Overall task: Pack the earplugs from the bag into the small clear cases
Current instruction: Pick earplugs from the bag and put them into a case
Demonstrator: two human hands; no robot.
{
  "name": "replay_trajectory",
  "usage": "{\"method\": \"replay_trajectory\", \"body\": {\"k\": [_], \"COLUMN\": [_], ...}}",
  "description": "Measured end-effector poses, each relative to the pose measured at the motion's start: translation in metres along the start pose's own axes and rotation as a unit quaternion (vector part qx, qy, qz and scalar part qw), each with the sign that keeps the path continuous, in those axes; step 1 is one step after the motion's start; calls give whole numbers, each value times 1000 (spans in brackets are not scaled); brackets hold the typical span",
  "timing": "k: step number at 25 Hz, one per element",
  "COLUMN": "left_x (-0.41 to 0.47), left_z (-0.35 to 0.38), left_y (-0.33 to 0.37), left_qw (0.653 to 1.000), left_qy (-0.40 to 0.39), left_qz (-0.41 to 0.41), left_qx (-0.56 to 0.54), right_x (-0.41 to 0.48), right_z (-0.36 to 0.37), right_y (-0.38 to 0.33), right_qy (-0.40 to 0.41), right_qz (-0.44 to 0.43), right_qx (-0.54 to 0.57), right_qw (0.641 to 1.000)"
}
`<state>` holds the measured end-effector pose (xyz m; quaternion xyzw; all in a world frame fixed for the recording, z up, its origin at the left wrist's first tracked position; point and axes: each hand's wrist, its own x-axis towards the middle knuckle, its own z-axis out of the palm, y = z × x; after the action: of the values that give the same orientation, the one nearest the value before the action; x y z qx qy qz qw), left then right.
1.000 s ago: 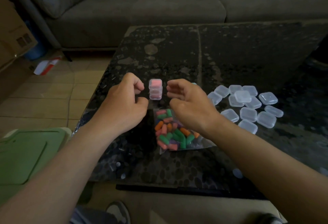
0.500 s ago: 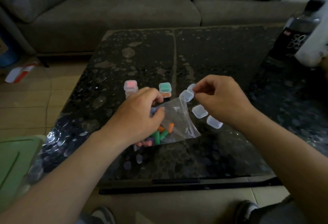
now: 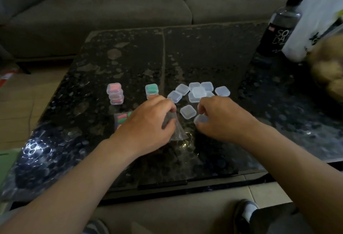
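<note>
L hand [image 3: 148, 122] is out of the bag [image 3: 178, 133] now and pinches its mouth. The earplugs [image 3: 123, 117] are bunched at its left end on the table [image 3: 204, 51]. R hand [image 3: 219, 120] has dropped lower, fingers curled on an empty case [image 3: 201, 119]. Next fill prob. about to start.

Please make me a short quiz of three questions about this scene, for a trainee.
1. True or false: the left hand pinches the bag.
2. The pink stack is how many high?
3. The right hand holds: A) an earplug, B) a clear case, C) a bottle.
Key: 1 true; 2 three; 3 B.
</note>
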<state>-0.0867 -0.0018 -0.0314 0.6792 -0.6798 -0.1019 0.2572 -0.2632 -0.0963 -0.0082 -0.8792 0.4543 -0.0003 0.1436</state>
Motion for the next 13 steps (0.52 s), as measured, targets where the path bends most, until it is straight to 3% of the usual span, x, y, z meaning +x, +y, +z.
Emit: {"method": "replay_trajectory", "body": {"k": [7, 10, 13], "left_x": [0, 0, -1], "left_z": [5, 2, -4], "left_y": [1, 4, 12], "left_qw": [1000, 998, 982], "left_qy": [6, 45, 79], "left_qz": [20, 19, -57], "left_qx": [3, -39, -162], "right_x": [-3, -3, -4], "right_z": [1, -3, -4], "right_y": [-1, -4, -11], "right_qy": [-15, 34, 71], "right_qz": [-8, -26, -79], "right_qx": [26, 141, 260], "right_qw": [1000, 989, 960]}}
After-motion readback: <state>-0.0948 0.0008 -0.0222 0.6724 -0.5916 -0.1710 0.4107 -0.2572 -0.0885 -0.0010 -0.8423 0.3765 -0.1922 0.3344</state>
